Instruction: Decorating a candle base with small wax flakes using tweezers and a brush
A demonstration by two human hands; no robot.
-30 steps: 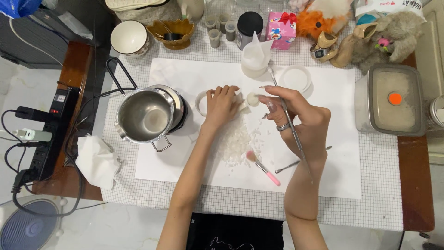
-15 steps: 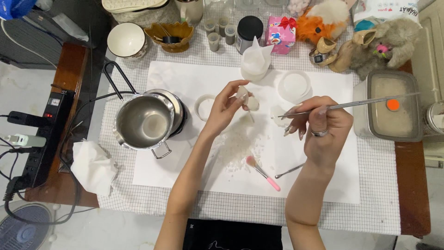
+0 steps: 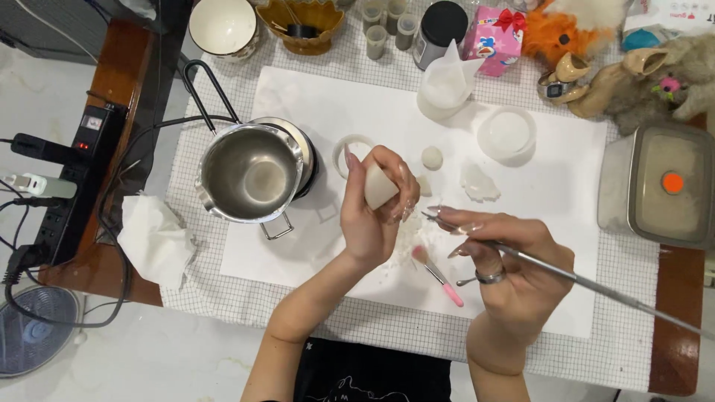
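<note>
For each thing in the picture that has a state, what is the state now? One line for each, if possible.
Left hand: raised, closed around a white wax piece.
Right hand: gripping a thin metal tool, tip pointing toward the wax piece.
Steel pot: empty, sitting on the small heater.
Pink brush: lying on the white sheet.
Grey container: open, holding pale material.
Power strip: plugs inserted, red light on.

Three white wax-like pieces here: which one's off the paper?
The cone-shaped white piece, gripped in the left hand. The small round piece and flat irregular piece both lie on the white paper.
</note>
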